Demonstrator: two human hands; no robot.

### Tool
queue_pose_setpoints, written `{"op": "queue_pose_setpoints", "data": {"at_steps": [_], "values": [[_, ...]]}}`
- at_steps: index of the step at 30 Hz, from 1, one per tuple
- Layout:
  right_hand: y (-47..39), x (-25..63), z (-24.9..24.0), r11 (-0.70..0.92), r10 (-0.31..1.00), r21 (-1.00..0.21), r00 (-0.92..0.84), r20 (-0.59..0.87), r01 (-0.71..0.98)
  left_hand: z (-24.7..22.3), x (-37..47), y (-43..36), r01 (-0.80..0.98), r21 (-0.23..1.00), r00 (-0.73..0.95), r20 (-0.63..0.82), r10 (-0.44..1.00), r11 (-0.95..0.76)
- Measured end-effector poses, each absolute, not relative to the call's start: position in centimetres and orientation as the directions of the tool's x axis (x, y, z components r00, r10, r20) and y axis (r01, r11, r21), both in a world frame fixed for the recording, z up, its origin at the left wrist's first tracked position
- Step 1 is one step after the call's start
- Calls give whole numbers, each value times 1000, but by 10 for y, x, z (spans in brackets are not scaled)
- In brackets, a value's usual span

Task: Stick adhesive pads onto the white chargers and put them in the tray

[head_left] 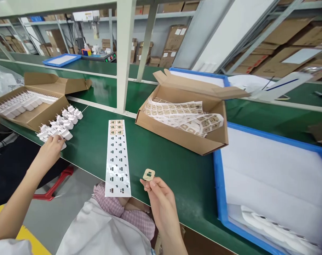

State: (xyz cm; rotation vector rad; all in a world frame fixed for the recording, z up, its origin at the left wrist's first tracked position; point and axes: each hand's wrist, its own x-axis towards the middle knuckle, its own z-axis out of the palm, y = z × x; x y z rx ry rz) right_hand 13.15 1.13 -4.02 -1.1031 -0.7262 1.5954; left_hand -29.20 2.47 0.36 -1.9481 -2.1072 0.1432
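My right hand point(161, 200) pinches a small tan square sticker point(149, 174) with a cut-out, held just above the green table's near edge. A long white backing sheet point(118, 157) lies to its left, mostly stripped, with a few tan stickers left at its far end. My left hand point(50, 150) reaches out to the left and touches the nearest white plug adapter in a cluster of adapters point(60, 125) standing on the table. I cannot tell whether its fingers have closed around one.
An open cardboard box point(182, 136) of sticker sheets sits mid-table. Another open box point(25, 106) at far left holds more white adapters. A blue-rimmed tray point(221, 198) with white foam lies at right. A white post point(125, 56) rises behind the sheet. Shelves of cartons stand beyond.
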Motion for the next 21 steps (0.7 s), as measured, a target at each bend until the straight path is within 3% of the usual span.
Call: {"op": "queue_pose_setpoints", "data": {"at_steps": [9, 11, 13, 15, 17, 19, 21], "values": [[-1, 143, -39, -265, 956, -867, 3, -294, -421, 5, -310, 15, 985, -45, -161, 83, 983, 165], [-3, 144, -41, -257, 957, -865, 9, -288, -431, 9, -306, 5, 979, 75, -194, 32, 980, 191], [-4, 145, -41, -252, 958, -860, 13, -288, -443, 12, -292, -5, 925, 304, -233, -14, 972, 226], [-3, 144, -39, -247, 960, -857, 8, -280, -453, 14, -263, -10, 778, 597, -245, 2, 970, 195], [-4, 143, -31, -219, 968, -861, 6, -250, -460, 12, -216, -11, 551, 833, -194, 71, 978, 49], [-7, 141, -19, -165, 981, -866, 9, -192, -471, 5, -160, -8, 277, 957, -15, 88, 996, -80], [-14, 138, -5, -81, 992, -869, 43, -116, -489, -3, -104, -3, 44, 983, 197, 164, 967, -176]]}}
